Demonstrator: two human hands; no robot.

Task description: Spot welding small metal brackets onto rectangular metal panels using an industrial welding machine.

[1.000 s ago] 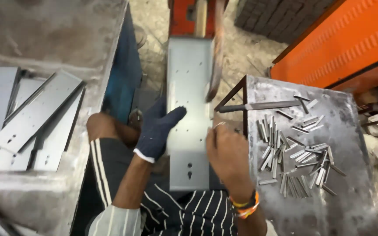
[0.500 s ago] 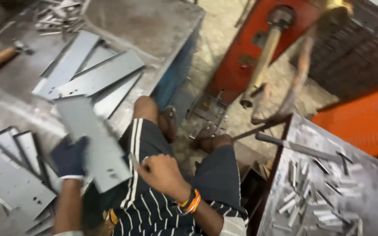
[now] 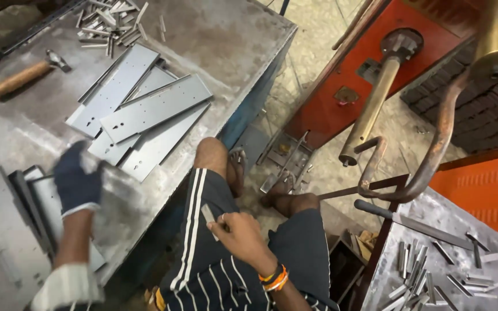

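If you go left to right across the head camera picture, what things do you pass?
Hammer → gloved left hand → flat metal plates → right hand holding a small metal strip → brass rod → small metal strips.

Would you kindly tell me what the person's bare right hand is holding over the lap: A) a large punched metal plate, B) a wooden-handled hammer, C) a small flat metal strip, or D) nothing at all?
C: the right hand pinches a small flat metal strip above the striped shorts, while the wooden-handled hammer lies untouched on the metal table.
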